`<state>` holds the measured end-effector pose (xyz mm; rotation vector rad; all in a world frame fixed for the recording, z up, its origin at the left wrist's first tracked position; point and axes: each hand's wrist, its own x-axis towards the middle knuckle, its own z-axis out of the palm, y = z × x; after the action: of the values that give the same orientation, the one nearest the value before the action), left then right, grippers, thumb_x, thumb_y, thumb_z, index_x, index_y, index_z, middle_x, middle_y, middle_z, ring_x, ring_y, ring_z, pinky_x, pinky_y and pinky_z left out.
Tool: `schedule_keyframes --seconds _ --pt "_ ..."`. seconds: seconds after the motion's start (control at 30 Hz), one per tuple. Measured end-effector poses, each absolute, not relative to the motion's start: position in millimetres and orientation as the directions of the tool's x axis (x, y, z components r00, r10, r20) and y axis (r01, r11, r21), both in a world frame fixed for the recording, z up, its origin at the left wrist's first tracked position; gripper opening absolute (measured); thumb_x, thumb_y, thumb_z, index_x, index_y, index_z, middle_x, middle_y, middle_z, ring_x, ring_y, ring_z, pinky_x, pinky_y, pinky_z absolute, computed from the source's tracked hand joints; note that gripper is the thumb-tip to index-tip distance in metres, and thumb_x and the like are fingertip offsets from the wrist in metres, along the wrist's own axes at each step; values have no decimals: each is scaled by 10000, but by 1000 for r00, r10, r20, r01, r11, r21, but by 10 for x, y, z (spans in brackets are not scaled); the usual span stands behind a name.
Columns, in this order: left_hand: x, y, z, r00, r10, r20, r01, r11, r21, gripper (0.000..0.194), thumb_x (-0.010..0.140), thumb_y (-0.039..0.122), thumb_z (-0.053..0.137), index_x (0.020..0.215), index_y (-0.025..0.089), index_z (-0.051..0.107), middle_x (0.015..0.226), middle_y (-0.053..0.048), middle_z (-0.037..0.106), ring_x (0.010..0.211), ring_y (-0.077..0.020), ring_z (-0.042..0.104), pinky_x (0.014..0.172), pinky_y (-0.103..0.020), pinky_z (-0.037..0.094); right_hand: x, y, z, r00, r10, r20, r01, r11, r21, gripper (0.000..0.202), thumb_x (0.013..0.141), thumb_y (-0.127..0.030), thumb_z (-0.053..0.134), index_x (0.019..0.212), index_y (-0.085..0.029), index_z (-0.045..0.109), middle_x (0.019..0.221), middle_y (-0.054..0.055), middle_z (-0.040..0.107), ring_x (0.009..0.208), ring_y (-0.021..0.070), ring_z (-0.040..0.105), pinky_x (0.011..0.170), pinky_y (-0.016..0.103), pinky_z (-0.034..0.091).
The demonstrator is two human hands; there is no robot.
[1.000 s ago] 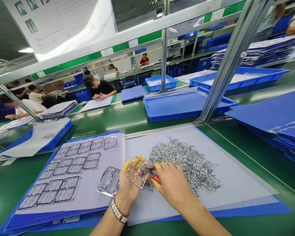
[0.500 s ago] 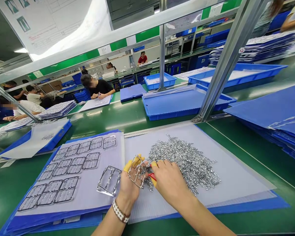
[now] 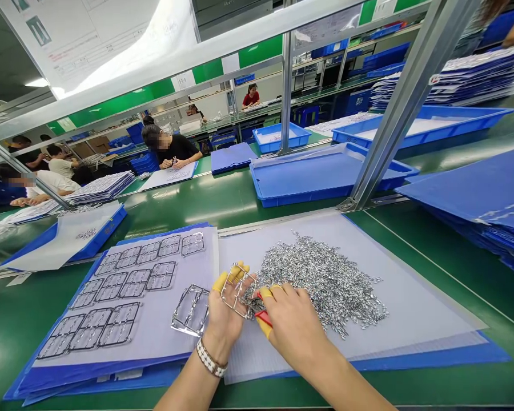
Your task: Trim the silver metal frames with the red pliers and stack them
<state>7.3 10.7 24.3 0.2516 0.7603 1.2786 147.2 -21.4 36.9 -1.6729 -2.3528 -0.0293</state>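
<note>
My left hand (image 3: 225,311), palm up with yellow finger covers, holds a small square metal frame (image 3: 239,291) with crossbars inside. In my right hand (image 3: 293,322) is a pair of red-handled pliers (image 3: 263,317), its handles spread apart. The pliers' jaws reach the right side of the frame; their tips are hard to make out against the metal behind. Just beyond both hands spreads a heap of small shiny metal pieces (image 3: 321,279) on a white sheet (image 3: 402,308). Beside my left wrist lie a few loose frames (image 3: 191,310), overlapping.
Rows of similar frames (image 3: 137,283) lie on the white-topped stack of sheets (image 3: 171,337) at left. Blue trays (image 3: 304,197) stand beyond, behind a metal post (image 3: 394,114). Blue sheets (image 3: 475,182) are piled at right. A person in black (image 3: 175,151) works across the bench.
The pliers' handles have spread a little wider in my right hand. Both hands stay close together at the frame, and the view has shifted slightly.
</note>
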Motion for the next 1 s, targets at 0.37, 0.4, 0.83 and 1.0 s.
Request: schedule_keyframes --seconds 0.37,0.4,0.83,1.0 --pt "112 89 243 37 924 -381 -751 277 600 281 779 326 593 985 162 691 1167 -103 640 1126 -306 563 816 -368 495 1458 -198 365 -309 934 179 932 335 -136 211 787 -277 621 983 -199 614 898 59 652 872 246 545 721 368 308" --pt "114 89 240 33 923 -383 -750 276 601 275 780 323 591 980 163 690 1177 -103 634 1134 -310 555 809 -371 497 1455 -197 370 -308 936 169 933 332 -138 209 786 -275 621 982 -199 615 901 61 653 876 248 546 721 368 309" --pt "111 100 221 -14 932 -363 -750 230 620 259 769 331 589 965 185 677 1207 -91 613 1121 -307 559 757 -376 511 1424 -195 394 -310 936 164 935 332 -126 236 808 -261 616 1040 -217 618 892 55 658 861 244 567 699 362 329" --pt "102 114 208 -26 936 -350 -742 217 634 262 755 330 613 958 178 679 1200 -94 613 1114 -309 560 762 -381 514 1421 -179 407 -317 934 165 934 337 -116 180 791 -206 634 971 -209 639 842 52 662 816 234 593 680 351 349"
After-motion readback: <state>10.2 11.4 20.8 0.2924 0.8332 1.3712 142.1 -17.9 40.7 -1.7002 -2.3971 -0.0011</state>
